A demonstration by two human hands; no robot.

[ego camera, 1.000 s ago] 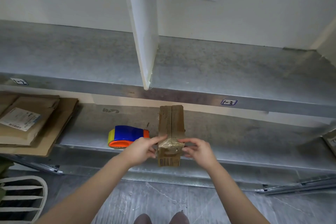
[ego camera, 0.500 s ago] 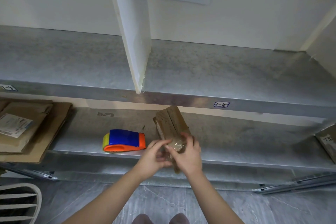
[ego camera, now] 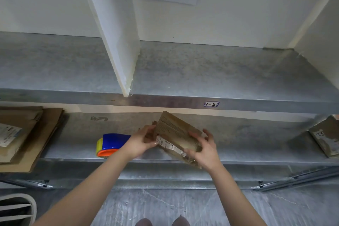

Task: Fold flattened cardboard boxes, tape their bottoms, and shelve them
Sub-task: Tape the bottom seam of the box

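I have the small cardboard box (ego camera: 176,134) tilted in the air over the front edge of the lower shelf (ego camera: 256,154), just right of the tape dispenser (ego camera: 111,143). My left hand (ego camera: 141,143) pinches its left edge with curled fingers. My right hand (ego camera: 203,150) cups the lower right end, fingers spread and half-curled, thumb on the face. I judge it light, thin and worn, so it will crease easily. I would hold it at the 2 opposite edges near the folds, not by the paper label (ego camera: 170,145), which could peel.
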